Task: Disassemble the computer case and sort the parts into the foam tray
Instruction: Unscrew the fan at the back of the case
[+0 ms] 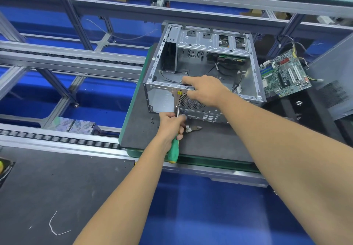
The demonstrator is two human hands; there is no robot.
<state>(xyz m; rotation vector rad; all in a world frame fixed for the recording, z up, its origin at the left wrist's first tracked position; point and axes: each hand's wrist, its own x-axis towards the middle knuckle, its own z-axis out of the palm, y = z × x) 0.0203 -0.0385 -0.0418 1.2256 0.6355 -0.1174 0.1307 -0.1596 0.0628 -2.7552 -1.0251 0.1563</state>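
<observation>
An open grey metal computer case lies on a dark foam mat, its inside facing up. My left hand grips a green-handled screwdriver whose shaft points up at the case's rear panel beside the fan grille. My right hand holds the top edge of that rear panel, fingers curled over the rim. A green motherboard with cables lies to the right of the case. Inside the case sits a drive with black wires.
Side cutters and a few small dark screws lie on the mat near my left hand. A grey perforated side panel leans at the far right. Roller conveyor rails run on the left; a second dark mat is lower left.
</observation>
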